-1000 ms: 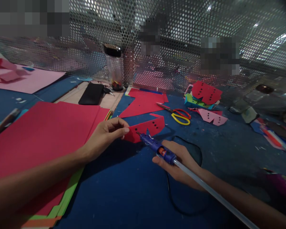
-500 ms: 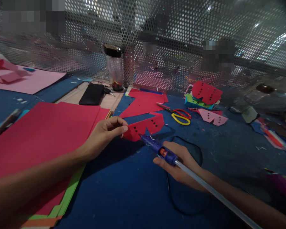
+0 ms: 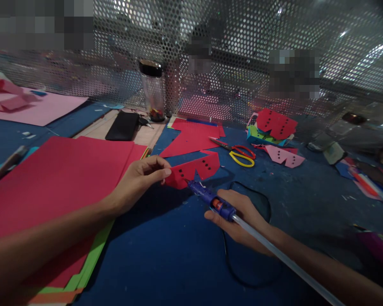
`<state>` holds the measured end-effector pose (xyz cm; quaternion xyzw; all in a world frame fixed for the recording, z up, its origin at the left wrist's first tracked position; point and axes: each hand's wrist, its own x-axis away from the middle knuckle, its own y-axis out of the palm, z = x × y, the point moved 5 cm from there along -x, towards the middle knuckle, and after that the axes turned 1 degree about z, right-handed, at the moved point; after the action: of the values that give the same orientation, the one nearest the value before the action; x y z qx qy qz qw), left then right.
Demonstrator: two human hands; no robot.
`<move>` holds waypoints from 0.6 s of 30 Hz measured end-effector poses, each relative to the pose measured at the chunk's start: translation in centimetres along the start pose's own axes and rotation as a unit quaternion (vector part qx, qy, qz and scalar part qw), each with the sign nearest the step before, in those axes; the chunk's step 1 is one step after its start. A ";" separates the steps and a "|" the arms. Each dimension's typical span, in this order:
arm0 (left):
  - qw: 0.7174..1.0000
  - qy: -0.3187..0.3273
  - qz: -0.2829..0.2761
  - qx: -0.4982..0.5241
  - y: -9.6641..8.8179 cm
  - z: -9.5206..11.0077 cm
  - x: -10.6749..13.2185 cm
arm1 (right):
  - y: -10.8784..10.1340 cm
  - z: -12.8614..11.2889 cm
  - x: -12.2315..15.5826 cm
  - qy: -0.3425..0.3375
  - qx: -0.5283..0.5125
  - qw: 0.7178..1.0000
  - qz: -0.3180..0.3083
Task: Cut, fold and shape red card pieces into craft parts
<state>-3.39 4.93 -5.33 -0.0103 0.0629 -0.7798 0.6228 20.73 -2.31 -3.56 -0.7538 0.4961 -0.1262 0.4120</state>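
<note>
My left hand (image 3: 140, 180) pinches the left end of a red paper cut-out (image 3: 194, 169) with rows of punched holes, holding it just above the blue table (image 3: 166, 250). My right hand (image 3: 239, 219) grips a blue glue gun (image 3: 210, 199) with a long clear glue stick (image 3: 284, 261) trailing back along my forearm. The gun's nozzle touches the cut-out's lower edge near its left end. A black cord (image 3: 230, 263) loops on the table below my right hand.
A stack of red, green and orange sheets (image 3: 51, 187) lies left. Red-and-yellow scissors (image 3: 239, 153) rest on red paper (image 3: 191, 136) beyond. More cut-outs (image 3: 274, 127) are piled at the back right. A jar (image 3: 153, 89) and a black case (image 3: 123, 125) stand by the perforated metal wall.
The cut-out has tilted up a little and the glue gun's nozzle has crept slightly along its lower edge. Both hands have otherwise stayed in place.
</note>
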 end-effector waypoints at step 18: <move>1.000 0.002 0.002 -0.001 -0.1 0.0 0.1 | 0.2 0.3 0.2 0.003 0.032 0.999 -0.010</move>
<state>-3.52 4.81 -5.29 -0.0096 0.0647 -0.7786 0.6240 20.87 -2.32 -3.96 -0.7451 0.4852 -0.1482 0.4329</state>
